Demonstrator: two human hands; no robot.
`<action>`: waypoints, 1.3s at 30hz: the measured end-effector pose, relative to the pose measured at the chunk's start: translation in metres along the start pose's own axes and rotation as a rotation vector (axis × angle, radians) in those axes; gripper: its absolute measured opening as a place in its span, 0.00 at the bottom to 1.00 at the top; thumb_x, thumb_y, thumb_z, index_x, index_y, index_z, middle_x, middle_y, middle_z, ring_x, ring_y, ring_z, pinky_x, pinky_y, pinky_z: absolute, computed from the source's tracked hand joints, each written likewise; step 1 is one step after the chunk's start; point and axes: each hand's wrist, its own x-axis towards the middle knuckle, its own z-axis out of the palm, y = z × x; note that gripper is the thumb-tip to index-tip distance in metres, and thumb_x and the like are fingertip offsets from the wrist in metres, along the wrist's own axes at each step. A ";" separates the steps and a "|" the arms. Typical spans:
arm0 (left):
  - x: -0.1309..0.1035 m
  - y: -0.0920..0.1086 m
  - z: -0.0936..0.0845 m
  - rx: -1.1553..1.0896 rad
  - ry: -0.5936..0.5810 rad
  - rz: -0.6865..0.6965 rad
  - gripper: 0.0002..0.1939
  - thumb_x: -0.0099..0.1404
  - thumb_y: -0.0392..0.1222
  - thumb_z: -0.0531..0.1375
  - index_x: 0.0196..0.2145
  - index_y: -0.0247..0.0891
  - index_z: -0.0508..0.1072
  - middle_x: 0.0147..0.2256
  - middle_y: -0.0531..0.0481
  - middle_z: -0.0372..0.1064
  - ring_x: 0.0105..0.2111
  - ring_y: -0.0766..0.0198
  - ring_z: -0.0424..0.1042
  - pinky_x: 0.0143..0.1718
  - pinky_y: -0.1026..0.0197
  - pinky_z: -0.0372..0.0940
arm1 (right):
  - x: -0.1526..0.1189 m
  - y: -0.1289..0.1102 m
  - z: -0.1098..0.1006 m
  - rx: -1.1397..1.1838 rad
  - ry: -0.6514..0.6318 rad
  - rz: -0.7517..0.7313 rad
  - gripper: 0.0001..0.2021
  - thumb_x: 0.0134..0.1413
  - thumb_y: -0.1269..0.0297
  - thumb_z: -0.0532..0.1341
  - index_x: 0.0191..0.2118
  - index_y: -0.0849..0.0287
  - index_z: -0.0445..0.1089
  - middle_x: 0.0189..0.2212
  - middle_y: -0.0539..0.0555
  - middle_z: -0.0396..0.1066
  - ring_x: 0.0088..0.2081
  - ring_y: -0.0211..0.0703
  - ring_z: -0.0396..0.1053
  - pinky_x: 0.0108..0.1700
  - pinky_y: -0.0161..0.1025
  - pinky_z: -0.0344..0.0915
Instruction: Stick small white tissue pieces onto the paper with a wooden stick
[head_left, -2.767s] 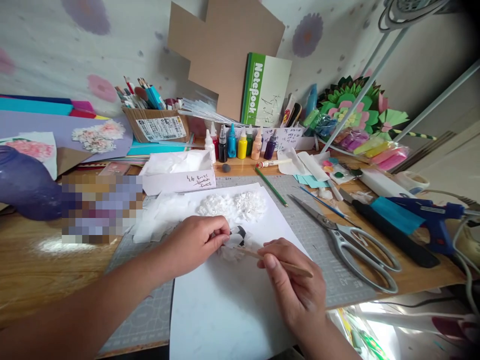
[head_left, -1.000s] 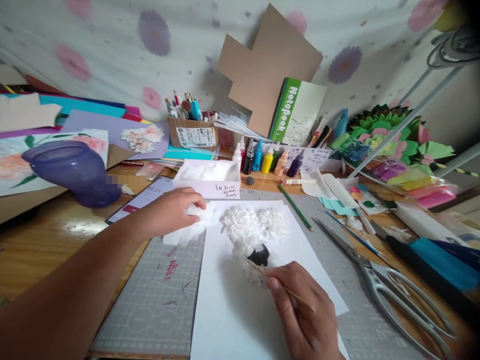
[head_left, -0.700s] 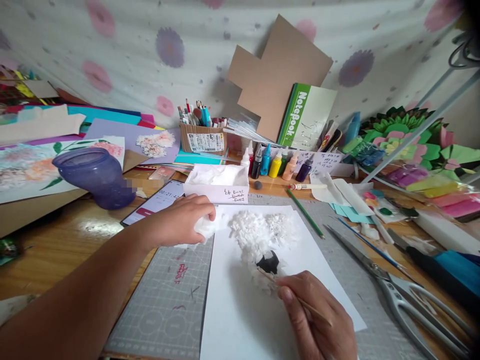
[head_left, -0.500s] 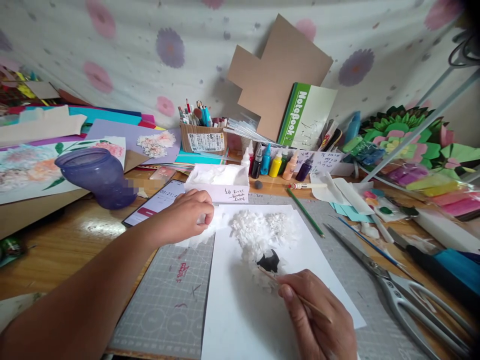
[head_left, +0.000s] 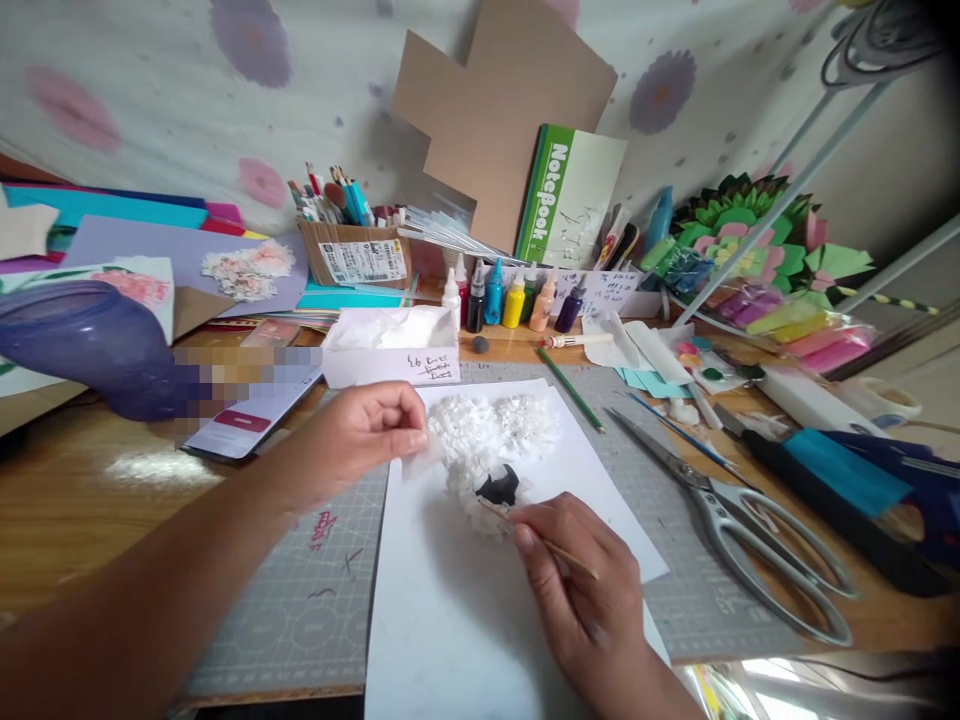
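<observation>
My left hand [head_left: 375, 430] pinches a small piece of thin white tissue paper [head_left: 422, 458] over the left edge of a white sheet [head_left: 427, 620]. On that sheet lies a fluffy cluster of white paper tufts [head_left: 487, 430] around a bare black patch [head_left: 498, 485]. My right hand [head_left: 581, 580] is closed around a thin wooden stick [head_left: 562, 556], held like a pencil. The stick's tip is at the lower tufts, just below the black patch.
Under the sheet is a grey cutting mat [head_left: 300, 600]. Behind it stand a white box of tissue [head_left: 390, 370] and several paint bottles [head_left: 515, 300]. A green pencil [head_left: 571, 390] and large scissors [head_left: 720, 510] lie to the right. At left are a phone [head_left: 251, 410] and a purple vase [head_left: 97, 345].
My left hand has come away from beside the tissue box, now showing a piece of tissue in its fingers. My right hand keeps the stick at the tufts. The view has shifted right.
</observation>
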 end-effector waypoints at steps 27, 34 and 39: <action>0.010 -0.014 0.064 0.393 -0.100 -0.027 0.06 0.62 0.41 0.54 0.28 0.40 0.65 0.19 0.60 0.60 0.21 0.69 0.59 0.23 0.66 0.51 | 0.001 0.002 0.006 -0.028 0.001 0.037 0.07 0.61 0.75 0.54 0.36 0.60 0.68 0.26 0.50 0.67 0.29 0.38 0.63 0.30 0.35 0.58; 0.008 -0.017 0.055 0.495 -0.149 -0.004 0.06 0.62 0.41 0.55 0.27 0.40 0.64 0.19 0.60 0.60 0.21 0.69 0.58 0.22 0.66 0.49 | 0.004 -0.001 0.016 -0.214 -0.078 -0.111 0.07 0.58 0.78 0.53 0.35 0.64 0.67 0.23 0.54 0.65 0.26 0.41 0.58 0.26 0.36 0.54; 0.008 -0.019 0.054 0.541 -0.143 0.020 0.06 0.61 0.40 0.54 0.26 0.40 0.65 0.19 0.60 0.60 0.21 0.69 0.59 0.22 0.66 0.48 | 0.003 -0.001 0.013 -0.185 -0.063 -0.076 0.07 0.59 0.77 0.53 0.34 0.63 0.67 0.24 0.53 0.66 0.27 0.40 0.60 0.28 0.36 0.56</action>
